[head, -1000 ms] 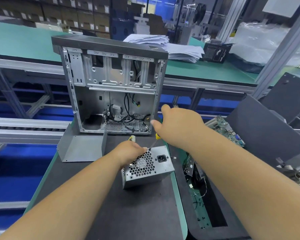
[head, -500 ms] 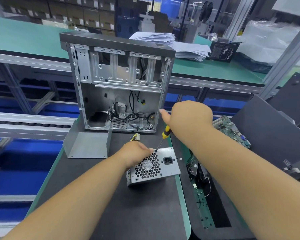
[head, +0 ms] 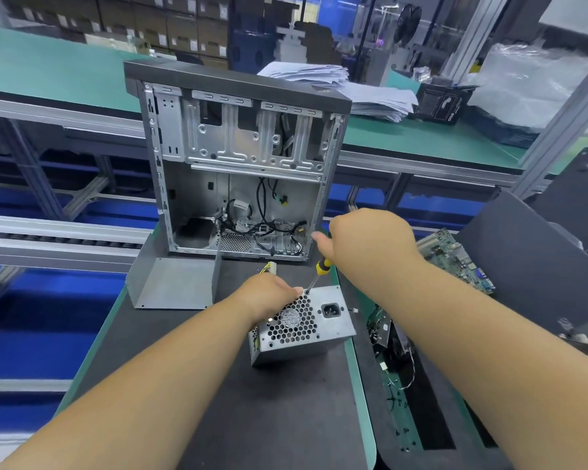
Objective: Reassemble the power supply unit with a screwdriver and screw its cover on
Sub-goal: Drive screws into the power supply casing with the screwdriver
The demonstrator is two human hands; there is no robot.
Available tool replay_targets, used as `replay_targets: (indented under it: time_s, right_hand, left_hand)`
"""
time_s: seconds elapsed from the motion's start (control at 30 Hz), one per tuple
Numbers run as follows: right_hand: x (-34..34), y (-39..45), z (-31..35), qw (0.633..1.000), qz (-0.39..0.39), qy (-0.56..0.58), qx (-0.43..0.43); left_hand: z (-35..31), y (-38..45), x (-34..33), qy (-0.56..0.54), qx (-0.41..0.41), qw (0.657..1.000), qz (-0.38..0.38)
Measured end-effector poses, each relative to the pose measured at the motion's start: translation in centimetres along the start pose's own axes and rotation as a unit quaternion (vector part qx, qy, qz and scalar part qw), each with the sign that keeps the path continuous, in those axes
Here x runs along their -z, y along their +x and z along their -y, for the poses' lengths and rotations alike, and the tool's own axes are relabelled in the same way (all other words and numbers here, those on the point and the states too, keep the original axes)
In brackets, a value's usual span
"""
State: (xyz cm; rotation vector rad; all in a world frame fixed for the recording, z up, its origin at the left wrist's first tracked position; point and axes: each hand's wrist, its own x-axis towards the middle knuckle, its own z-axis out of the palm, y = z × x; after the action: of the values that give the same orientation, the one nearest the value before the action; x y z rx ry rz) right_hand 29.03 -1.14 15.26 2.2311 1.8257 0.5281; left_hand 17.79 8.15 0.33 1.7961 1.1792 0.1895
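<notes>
worktop (head: 170, 385): dark mat with a green edge, carrying the case, the cover, the psu and both forearms.
case (head: 238, 157): open computer case standing upright at the far end of the worktop, open side facing the camera; black cables and a perforated grille lie in its lower part, bare metal drive bays fill the upper part.
panels (head: 530, 266): dark grey sheets leaning at the right, beyond the worktop's edge.
cover (head: 174, 283): grey folded sheet-metal piece lying on the worktop just in front of the case's left corner, open side up, apart from the psu.
psu (head: 302, 325): grey metal box near the middle of the worktop, in front of the case, its honeycomb fan grille and black power socket turned up toward the camera; a yellow and white plug shows just behind it.
board (head: 455, 259): green circuit board lying to the right, between the worktop and the panels.
papers (head: 347, 89): white stack on the green bench behind the case.
left hand (head: 269, 293): fingers curled over the psu's far left top edge, gripping it, fingertips beside the screwdriver's tip.
right hand (head: 364, 239): raised above the psu, fist wrapped round the screwdriver's handle.
screwdriver (head: 318, 274): yellow and black handle, thin shaft slanting down and left, tip touching the psu's top face at the far corner of the grille.
</notes>
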Motion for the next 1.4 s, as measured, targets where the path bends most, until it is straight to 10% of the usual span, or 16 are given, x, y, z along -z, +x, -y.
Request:
replay_targets:
  time_s: [0.13,0.3,0.47,0.67,0.93,1.23,1.4]
  right_hand:
    - [-0.1,0.1,0.3,0.999,0.003,-0.001,-0.048]
    - [0.5,-0.8,-1.0,0.954,0.1,0.262,0.102]
    - [-0.2,-0.8,-0.8,0.982,-0.008,0.145,0.12]
    - [-1.3,-0.1,-0.7,0.996,-0.013,0.003,-0.093]
    - [-0.1,-0.7,-2.1,0.957,0.088,0.247,0.123]
    - [-1.9,0.0,0.7,0.991,-0.04,0.06,-0.115]
    - [-0.8,-0.3,-1.1,0.958,0.071,0.279,0.023]
  left_hand:
    - [-0.1,0.0,0.2,0.004,0.004,1.0,0.004]
    - [-0.3,0.1,0.3,0.003,0.005,1.0,0.005]
    - [-0.7,-0.4,0.3,0.029,0.003,1.0,0.002]
    - [-0.8,-0.7,0.4,0.059,-0.002,0.998,-0.003]
    - [-0.7,-0.6,0.4,0.033,-0.007,0.999,0.004]
    - [-0.7,-0.6,0.3,0.019,0.002,1.0,0.008]
    - [-0.7,-0.4,0.5,0.02,0.01,1.0,0.01]
